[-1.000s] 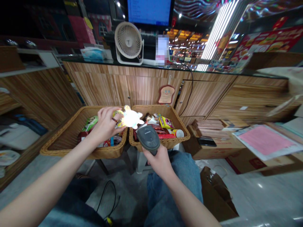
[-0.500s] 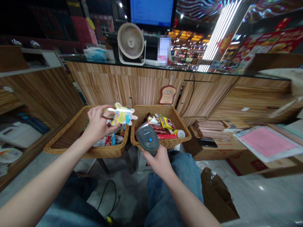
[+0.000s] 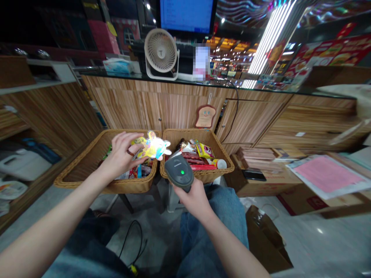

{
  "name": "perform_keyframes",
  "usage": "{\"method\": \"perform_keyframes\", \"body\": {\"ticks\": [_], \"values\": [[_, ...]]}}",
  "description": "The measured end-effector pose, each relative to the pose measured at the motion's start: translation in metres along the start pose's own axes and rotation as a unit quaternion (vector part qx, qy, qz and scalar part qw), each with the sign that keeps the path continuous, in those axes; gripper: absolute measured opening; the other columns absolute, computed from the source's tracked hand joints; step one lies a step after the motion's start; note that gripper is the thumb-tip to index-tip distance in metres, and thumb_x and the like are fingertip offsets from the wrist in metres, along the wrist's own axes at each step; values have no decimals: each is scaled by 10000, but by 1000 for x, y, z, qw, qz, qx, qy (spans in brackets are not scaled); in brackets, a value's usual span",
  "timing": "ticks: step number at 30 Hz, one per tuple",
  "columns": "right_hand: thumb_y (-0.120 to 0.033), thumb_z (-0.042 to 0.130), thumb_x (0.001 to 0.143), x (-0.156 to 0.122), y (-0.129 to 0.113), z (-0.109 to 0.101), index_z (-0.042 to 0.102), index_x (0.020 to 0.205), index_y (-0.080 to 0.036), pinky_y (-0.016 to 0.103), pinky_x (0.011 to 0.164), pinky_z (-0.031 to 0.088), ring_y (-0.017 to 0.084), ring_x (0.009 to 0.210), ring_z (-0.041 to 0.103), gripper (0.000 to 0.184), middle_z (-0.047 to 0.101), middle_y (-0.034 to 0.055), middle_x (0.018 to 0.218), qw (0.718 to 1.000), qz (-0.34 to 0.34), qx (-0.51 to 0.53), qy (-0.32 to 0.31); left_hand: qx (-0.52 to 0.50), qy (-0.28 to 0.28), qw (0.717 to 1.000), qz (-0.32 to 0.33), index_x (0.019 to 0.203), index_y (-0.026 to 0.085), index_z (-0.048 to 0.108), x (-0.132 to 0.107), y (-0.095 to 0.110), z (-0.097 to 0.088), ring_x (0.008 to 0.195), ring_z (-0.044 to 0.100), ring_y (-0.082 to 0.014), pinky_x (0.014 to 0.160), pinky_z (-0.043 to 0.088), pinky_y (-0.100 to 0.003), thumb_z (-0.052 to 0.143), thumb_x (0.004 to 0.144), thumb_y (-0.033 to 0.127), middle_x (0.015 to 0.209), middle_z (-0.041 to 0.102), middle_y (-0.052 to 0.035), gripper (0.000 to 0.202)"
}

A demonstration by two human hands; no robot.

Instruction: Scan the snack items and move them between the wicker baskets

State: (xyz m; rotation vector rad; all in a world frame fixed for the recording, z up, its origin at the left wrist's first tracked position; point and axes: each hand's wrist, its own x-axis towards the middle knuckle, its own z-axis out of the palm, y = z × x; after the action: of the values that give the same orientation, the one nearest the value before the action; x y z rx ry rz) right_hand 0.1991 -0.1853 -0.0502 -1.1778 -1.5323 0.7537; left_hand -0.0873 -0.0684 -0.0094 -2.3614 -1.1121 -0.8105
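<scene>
My left hand [image 3: 123, 152] is closed around one end of a yellow and blue character-shaped snack package [image 3: 155, 148], held above the left wicker basket [image 3: 77, 175]. Bright light glares off the package's surface. In my right hand [image 3: 193, 197] is a dark grey barcode scanner [image 3: 179, 172], its green light lit and its head pointing towards the package. Scanner and package are apart. The right wicker basket [image 3: 227, 168] holds several packaged snacks, among them a yellow packet [image 3: 205, 150] and a tub with a white lid [image 3: 222, 164]. Part of the left basket's contents is hidden by my left hand.
A white fan [image 3: 160, 54] and a monitor [image 3: 185, 15] stand on the counter ahead. A toast-shaped plush [image 3: 205, 116] hangs on the cabinet front. To the right, a phone [image 3: 254, 175] lies on a cardboard box. A brown paper bag [image 3: 266, 239] stands on the floor.
The package has tilted and moved slightly right and down in my left hand, and now glares brightly. The scanner shifted slightly left; its light went from blue to green.
</scene>
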Motion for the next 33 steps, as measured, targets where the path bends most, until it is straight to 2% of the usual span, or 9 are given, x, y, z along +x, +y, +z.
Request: {"method": "perform_keyframes", "body": {"ticks": [4, 8, 10, 12, 17, 22, 26, 30, 33], "values": [[-331, 672, 812, 0, -2, -1, 658, 770, -213, 325, 706, 568, 267, 764, 744, 126, 782, 56, 790, 1000, 10, 10, 6, 10, 34, 999, -4, 1184, 318, 587, 1, 2, -3, 1365, 541, -347, 1185, 369, -606, 715, 913, 462, 1461, 592, -88, 333], [-323, 676, 809, 0, -2, -2, 660, 767, -211, 324, 699, 558, 266, 755, 741, 120, 783, 60, 794, 1000, 10, 11, 9, 61, 74, 990, -102, 1264, 244, 560, -2, -5, 4, 1335, 534, -408, 1105, 399, -644, 677, 923, 539, 1446, 578, -158, 466], [-327, 686, 810, 0, -2, -2, 677, 795, -203, 326, 704, 554, 265, 743, 739, 125, 781, 57, 788, 1000, 9, 10, 8, 75, 62, 982, -160, 1303, 204, 552, -5, -11, 12, 1366, 489, -463, 1089, 386, -674, 637, 929, 594, 1490, 525, -184, 547], [-326, 697, 813, -1, -2, -2, 692, 832, -197, 322, 720, 555, 264, 760, 742, 131, 784, 54, 801, 1000, 4, 18, 5, 70, 42, 979, -189, 1331, 196, 554, -5, -14, 20, 1403, 443, -491, 1097, 364, -685, 613, 935, 607, 1540, 474, -195, 574], [-273, 682, 792, -3, -6, -3, 697, 866, -193, 307, 736, 552, 259, 796, 747, 110, 781, 52, 832, 999, -19, 32, -24, 24, -2, 988, -153, 1395, 230, 569, 12, 1, 36, 1438, 432, -414, 1168, 298, -622, 599, 958, 519, 1535, 513, -190, 525], [-265, 685, 772, -5, -11, -3, 667, 859, -206, 291, 714, 541, 242, 755, 735, 107, 765, 43, 816, 997, -30, 34, -56, -48, -80, 992, -84, 1435, 238, 574, 50, 39, 51, 1477, 405, -364, 1216, 236, -585, 574, 974, 523, 1553, 537, -152, 541], [-260, 691, 762, -6, -10, -4, 651, 859, -211, 273, 668, 515, 226, 707, 714, 116, 755, 34, 790, 997, -31, 29, -63, -102, -210, 972, -28, 1545, 222, 483, 83, 65, 71, 1533, 353, -351, 1253, 154, -605, 564, 965, 574, 1610, 491, -162, 683], [-262, 687, 762, -6, -10, -6, 638, 835, -212, 268, 662, 506, 217, 693, 702, 101, 754, 31, 781, 998, -29, 34, -53, -101, -364, 925, -22, 1580, 213, 443, 110, 73, 91, 1558, 322, -374, 1247, 81, -672, 627, 888, 608, 1590, 511, -188, 818], [-257, 688, 762, -5, -11, -8, 641, 835, -212, 262, 679, 512, 211, 715, 705, 98, 758, 27, 799, 997, -31, 43, -49, -57, -416, 908, -10, 1462, 209, 590, 120, 69, 100, 1476, 464, -384, 1246, 42, -669, 697, 812, 602, 1460, 636, -202, 767]]}}
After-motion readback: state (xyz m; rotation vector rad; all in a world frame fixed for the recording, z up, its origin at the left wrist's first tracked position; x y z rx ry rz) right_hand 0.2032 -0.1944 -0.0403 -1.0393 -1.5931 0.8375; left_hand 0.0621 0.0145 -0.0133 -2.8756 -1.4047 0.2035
